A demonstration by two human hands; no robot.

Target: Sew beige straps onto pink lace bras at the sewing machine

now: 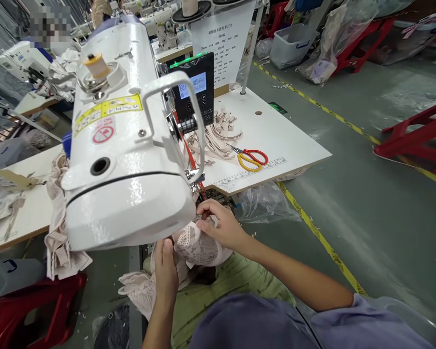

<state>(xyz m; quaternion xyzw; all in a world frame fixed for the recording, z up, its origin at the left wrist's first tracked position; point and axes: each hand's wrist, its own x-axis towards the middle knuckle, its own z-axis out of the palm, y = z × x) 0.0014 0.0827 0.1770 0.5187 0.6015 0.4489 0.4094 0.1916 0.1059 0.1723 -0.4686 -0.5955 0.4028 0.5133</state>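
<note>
A big white sewing machine (123, 145) fills the middle of the view and hides its needle area. Just below its front end, my right hand (220, 225) pinches the edge of a pale pink lace garment piece (196, 245). My left hand (166, 271) grips the same lace piece from the near side, fingers curled under it. More of the lace hangs down toward my lap (140, 291).
Red-and-yellow scissors (252, 158) and a pile of beige straps (214, 138) lie on the white table (276, 140) right of the machine. A control panel (198, 92) stands behind. Beige fabric pieces (58, 232) hang at left. Red stools (29, 310) and yellow floor tape (323, 242) surround.
</note>
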